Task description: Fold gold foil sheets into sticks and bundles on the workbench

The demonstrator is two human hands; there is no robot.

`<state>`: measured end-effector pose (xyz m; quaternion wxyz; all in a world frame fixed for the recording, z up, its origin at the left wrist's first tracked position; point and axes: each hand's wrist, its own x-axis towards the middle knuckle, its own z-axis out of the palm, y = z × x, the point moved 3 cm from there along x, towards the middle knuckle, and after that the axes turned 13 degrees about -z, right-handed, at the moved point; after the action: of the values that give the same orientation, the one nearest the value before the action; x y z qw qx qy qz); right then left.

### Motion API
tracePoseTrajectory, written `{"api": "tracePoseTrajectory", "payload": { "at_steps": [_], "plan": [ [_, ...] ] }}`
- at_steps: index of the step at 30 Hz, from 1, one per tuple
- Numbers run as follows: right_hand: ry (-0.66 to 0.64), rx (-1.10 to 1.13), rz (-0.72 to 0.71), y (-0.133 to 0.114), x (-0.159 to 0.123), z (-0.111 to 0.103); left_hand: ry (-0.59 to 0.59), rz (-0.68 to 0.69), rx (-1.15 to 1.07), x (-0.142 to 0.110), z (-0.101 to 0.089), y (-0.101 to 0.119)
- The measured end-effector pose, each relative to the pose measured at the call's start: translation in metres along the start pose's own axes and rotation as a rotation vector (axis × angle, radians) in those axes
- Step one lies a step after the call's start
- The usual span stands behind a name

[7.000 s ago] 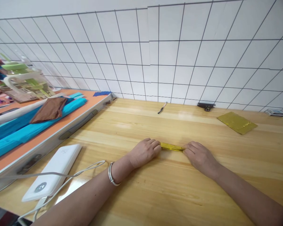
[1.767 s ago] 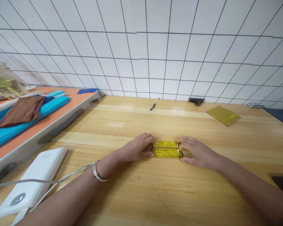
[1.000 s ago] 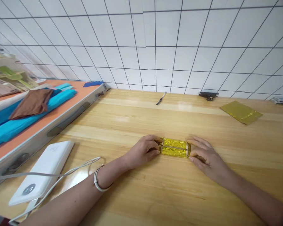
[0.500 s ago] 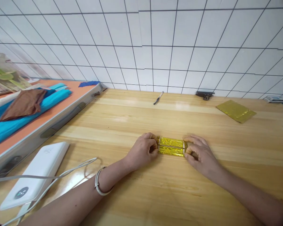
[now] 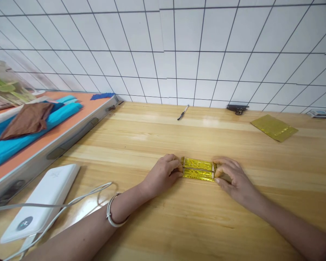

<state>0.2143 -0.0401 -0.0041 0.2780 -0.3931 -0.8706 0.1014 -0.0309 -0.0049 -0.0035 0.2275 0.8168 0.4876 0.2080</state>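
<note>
A folded piece of shiny gold foil paper (image 5: 197, 169) lies on the wooden table between my hands. A dark seam runs along its length, and its two short ends stand up a little, with pale edges showing. My left hand (image 5: 163, 174) pinches the left end; the fingertips partly cover it. At the right end, my right hand (image 5: 232, 177) has thumb and fingers curled in and closed on the raised flap. A flat square of gold paper (image 5: 274, 128) lies farther back on the right, apart from both hands.
A white power bank (image 5: 40, 203) with a cable (image 5: 97, 188) lies at the left. Behind it, an orange board (image 5: 95, 105) carries blue rolls (image 5: 57, 121) and brown folded material (image 5: 28, 119). A pen (image 5: 183, 112) and a black clip-like object (image 5: 237, 109) lie near the tiled wall.
Earlier the gold paper was a narrow strip under my fingers; now it lies opened wider, with a middle seam and raised ends. Lately my fingers have shifted only slightly at the ends.
</note>
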Motion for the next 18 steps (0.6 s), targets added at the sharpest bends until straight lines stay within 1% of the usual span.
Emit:
{"api": "tracePoseTrajectory", "payload": {
  "at_steps": [4, 6, 9, 13, 16, 18],
  "plan": [
    [-0.011, -0.111, -0.057, -0.003, -0.004, 0.001, 0.010, 0.107, 0.254, -0.005, -0.002, 0.008],
    [-0.018, -0.217, -0.099, -0.007, -0.006, 0.000, -0.021, 0.199, 0.372, -0.007, -0.004, 0.013],
    [-0.052, -0.363, -0.179, -0.016, -0.010, -0.002, -0.088, 0.314, 0.480, -0.010, -0.008, 0.019],
    [-0.157, -0.456, -0.294, -0.028, -0.010, -0.005, -0.144, 0.372, 0.575, -0.014, -0.013, 0.025],
    [-0.212, -0.494, -0.363, -0.035, -0.008, -0.006, -0.134, 0.399, 0.628, -0.017, -0.014, 0.029],
    [-0.212, -0.494, -0.392, -0.037, -0.005, -0.007, -0.130, 0.406, 0.664, -0.018, -0.013, 0.030]
  ]
}}
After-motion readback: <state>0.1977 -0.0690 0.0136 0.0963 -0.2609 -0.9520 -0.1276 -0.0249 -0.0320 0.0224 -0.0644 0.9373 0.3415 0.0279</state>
